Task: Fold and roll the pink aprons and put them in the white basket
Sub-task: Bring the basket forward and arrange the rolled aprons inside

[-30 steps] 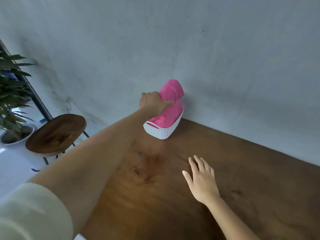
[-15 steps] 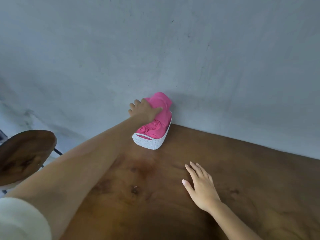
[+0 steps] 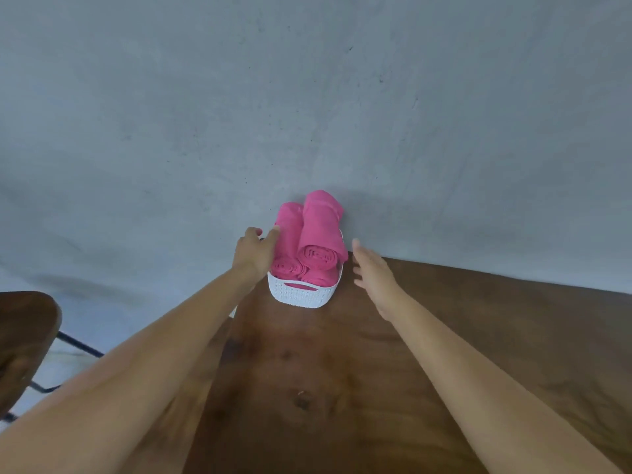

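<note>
Left grip (image 3: 254,253) has come off the top of the upper apron roll (image 3: 321,227) and now sits at the left side of the white basket (image 3: 301,295), thumb against the left roll (image 3: 289,224). Right grip (image 3: 374,273) has lifted from the tabletop (image 3: 342,371) and reached forward, fingers extended, just beside the basket's right wall. Upper roll, earlier tilted up, now lies along the others. Plant gone from view; only the stool's edge (image 3: 24,336) remains.

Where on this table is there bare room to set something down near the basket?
Bare wood lies on the table in front of the white basket, toward you, and right of the right hand along the wall. The basket itself is crowded: pink rolls stack above its rim, and the left hand touches their left side.
</note>
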{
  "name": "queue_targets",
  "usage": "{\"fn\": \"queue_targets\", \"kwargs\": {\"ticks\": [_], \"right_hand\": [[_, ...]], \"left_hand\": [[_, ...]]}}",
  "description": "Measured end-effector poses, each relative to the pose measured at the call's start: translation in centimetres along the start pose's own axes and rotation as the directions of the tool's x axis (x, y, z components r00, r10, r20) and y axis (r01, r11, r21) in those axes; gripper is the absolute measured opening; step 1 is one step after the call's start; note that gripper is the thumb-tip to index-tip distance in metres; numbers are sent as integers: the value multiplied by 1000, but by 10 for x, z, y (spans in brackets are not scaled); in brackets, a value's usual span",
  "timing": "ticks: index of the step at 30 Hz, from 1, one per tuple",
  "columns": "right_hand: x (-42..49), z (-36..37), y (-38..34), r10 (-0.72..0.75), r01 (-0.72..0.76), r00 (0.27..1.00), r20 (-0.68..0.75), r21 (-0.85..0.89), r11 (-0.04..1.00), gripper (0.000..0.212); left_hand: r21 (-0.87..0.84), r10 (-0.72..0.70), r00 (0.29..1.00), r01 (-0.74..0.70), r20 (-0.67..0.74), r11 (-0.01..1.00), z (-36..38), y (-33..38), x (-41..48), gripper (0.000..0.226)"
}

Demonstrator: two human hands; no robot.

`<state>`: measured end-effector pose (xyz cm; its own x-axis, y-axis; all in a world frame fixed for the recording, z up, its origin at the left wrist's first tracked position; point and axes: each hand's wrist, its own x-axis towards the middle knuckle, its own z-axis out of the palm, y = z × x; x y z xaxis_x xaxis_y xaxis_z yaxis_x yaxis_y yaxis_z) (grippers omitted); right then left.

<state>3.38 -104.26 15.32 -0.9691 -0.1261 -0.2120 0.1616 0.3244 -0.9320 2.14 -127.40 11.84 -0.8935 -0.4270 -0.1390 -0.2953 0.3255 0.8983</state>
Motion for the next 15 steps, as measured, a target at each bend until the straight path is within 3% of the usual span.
{"fn": "queue_targets", "kwargs": {"ticks": [2,4,6,15], "right_hand": [[7,15,-16,89,-90,996,29,34,995,73],[13,29,-20,191,-193,980,53,23,981,87],[16,38,-16,242,-242,969,45,-8,970,98],[-6,47,-6,227,-227,973,34,14,974,86]], "left_hand": [[-126,-42,994,54,97,991,-5,-14,5,63],[-234,-35,977,85,212,969,-5,-21,4,41],[-268,-9,963,84,268,960,-4,-23,-1,33],[-163,28,962,18,272,986,-2,-36,-15,53]]}}
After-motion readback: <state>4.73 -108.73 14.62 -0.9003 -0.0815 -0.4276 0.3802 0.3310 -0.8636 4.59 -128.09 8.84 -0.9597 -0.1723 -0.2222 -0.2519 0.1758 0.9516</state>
